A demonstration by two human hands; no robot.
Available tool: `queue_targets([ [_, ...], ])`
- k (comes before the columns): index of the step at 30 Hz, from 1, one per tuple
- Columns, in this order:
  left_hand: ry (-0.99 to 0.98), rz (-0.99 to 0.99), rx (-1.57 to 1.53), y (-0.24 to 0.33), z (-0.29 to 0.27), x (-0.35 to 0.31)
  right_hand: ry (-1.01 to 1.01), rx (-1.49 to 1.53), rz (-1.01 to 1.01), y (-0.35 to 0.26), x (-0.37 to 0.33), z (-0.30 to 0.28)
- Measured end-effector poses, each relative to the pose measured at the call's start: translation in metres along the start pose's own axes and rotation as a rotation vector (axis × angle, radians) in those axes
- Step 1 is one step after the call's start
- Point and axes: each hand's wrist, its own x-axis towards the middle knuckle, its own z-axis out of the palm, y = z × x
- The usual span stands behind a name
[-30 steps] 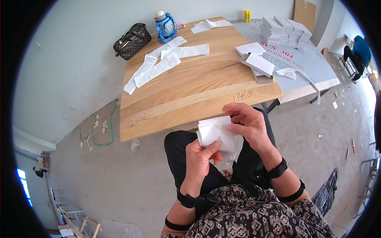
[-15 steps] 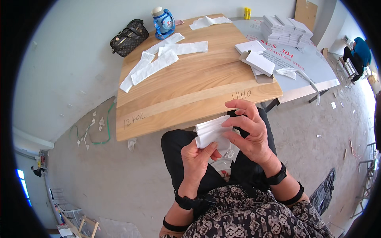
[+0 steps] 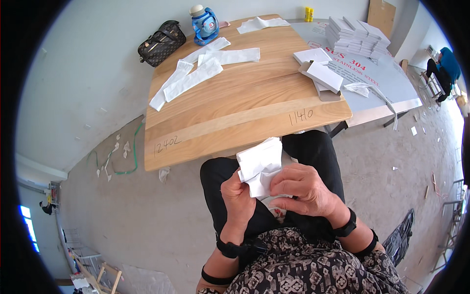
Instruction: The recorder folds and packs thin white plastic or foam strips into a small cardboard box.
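Note:
Over my lap I hold a folded white paper strip (image 3: 259, 159), pleated into layers and creased at its lower part. My left hand (image 3: 238, 198) is closed around its lower left side, with part of the fingers hidden behind the paper. Curled fingers of my right hand (image 3: 308, 191) press on the lower right edge, the thumb lying below them. Just beyond the paper is the near edge of a wooden table (image 3: 235, 115). Several flat white paper strips (image 3: 193, 81) overlap on its left half, and another strip (image 3: 262, 23) lies at the far edge.
A patterned brown handbag (image 3: 162, 43) and a blue bottle (image 3: 204, 27) stand at the far left. Flat white boxes (image 3: 323, 76) lie at the table's right edge; stacked boxes (image 3: 356, 36) and yellow tubes (image 3: 308, 13) stand beyond. A seated person (image 3: 444, 68) is at far right.
My right hand has come down from the paper's upper right side to its lower right edge, fingers now curled in. The paper has turned more upright, its creased lower part showing.

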Motion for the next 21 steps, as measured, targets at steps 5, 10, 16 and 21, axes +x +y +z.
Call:
queue_targets([
  [5, -0.062, -0.119, -0.133, 0.003, -0.002, -0.004, 0.439, -0.084, 0.345, -0.016, 0.011, -0.002],
  [10, -0.101, -0.077, -0.068, -0.001, -0.003, -0.005, 0.512, -0.192, 0.184, -0.017, 0.020, -0.004],
  [16, -0.094, -0.049, -0.099, 0.008, 0.002, -0.003, 0.482, -0.217, 0.154, -0.011, 0.019, -0.004],
  [21, -0.080, -0.142, -0.186, 0.011, 0.001, -0.006, 0.429, -0.241, 0.111, -0.013, 0.015, -0.007],
])
